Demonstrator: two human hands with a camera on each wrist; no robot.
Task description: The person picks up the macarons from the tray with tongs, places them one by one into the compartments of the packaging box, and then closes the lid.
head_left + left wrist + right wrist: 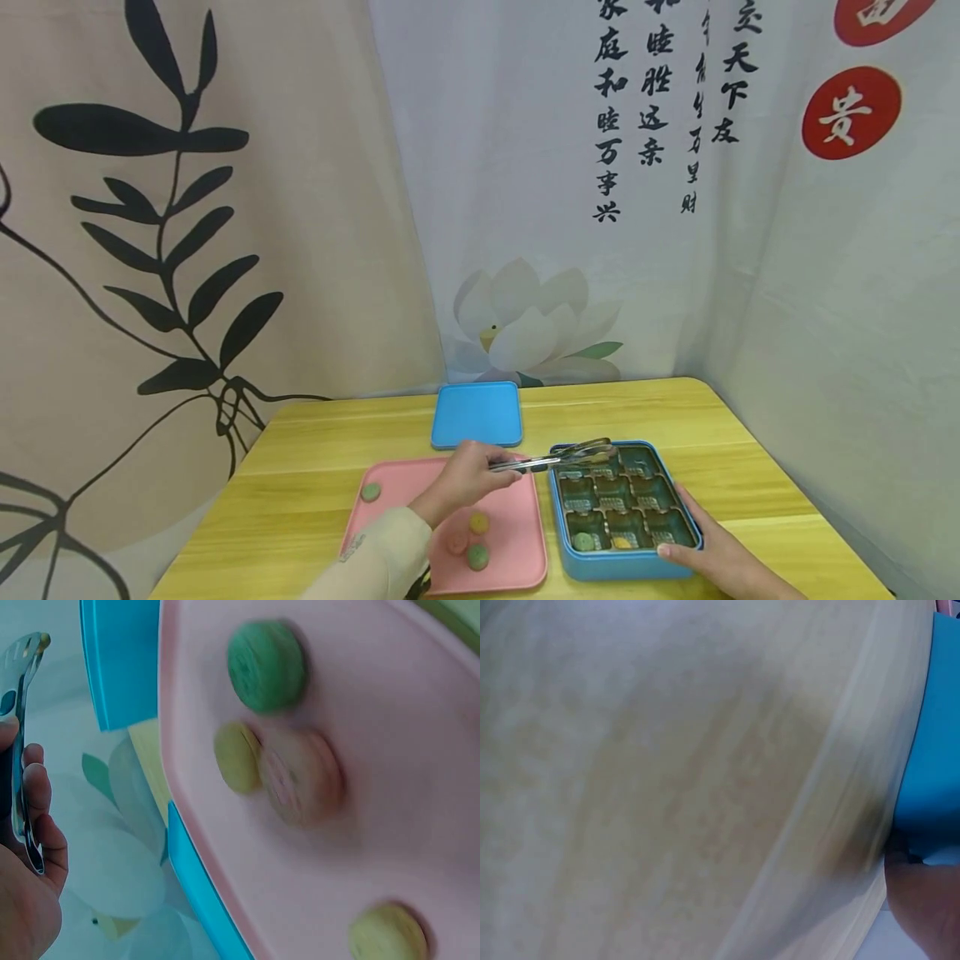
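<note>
My left hand [468, 479] grips metal tongs [551, 460], which reach rightward over the far part of a blue box [615, 568]. A small tan spot shows at the tongs' tip in the left wrist view; whether it is a held piece I cannot tell. The box has a divided insert, with a green round cake [583, 542] and a yellow round cake [622, 543] in its near compartments. My right hand [708, 537] holds the box at its near right corner, thumb on the front rim. Below the left hand lies a pink tray [401, 475].
On the tray are several round cakes: a green one [371, 492] far left, then a yellow one [478, 522], a pink one [457, 542] and another green one [477, 557] nearer. A blue lid [476, 414] lies behind the tray on the wooden table [300, 467]. Fabric [337, 250] hangs behind.
</note>
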